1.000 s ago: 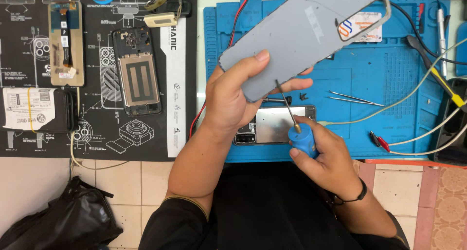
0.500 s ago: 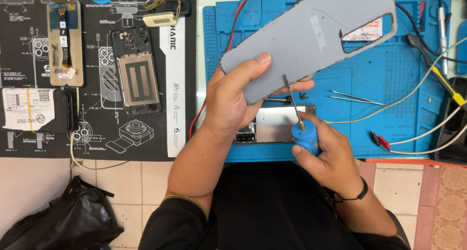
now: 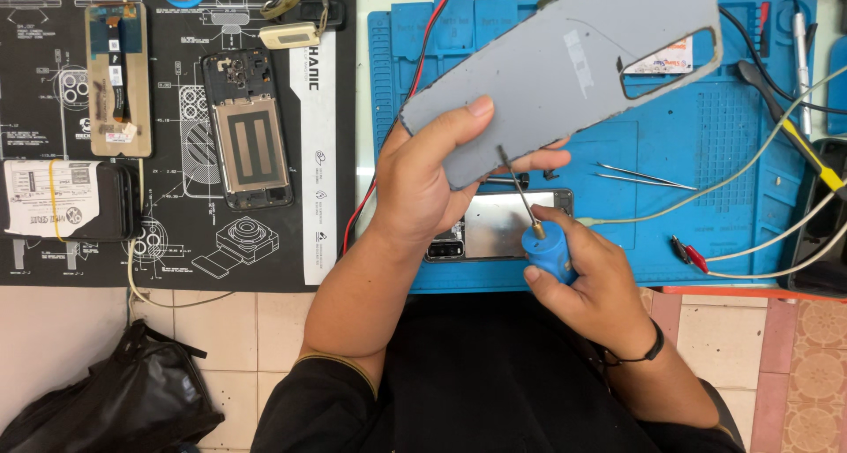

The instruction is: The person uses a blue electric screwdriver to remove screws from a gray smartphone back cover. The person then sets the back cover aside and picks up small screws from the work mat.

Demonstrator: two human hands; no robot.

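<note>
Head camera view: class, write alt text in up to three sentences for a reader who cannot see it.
The left hand holds up a grey phone back cover while the right hand points a blue-handled screwdriver at its lower edge. Below them an opened phone lies on a blue repair mat, with tweezers and cables nearby.

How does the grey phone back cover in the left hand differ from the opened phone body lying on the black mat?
The grey phone back cover is held up in the air, tilted, by the left hand; the opened phone body lies flat on the black mat, untouched. The cover shows a plain grey face with one camera cut-out; the body shows dark inner parts and a tan panel. Both are long, rounded rectangles.
</note>
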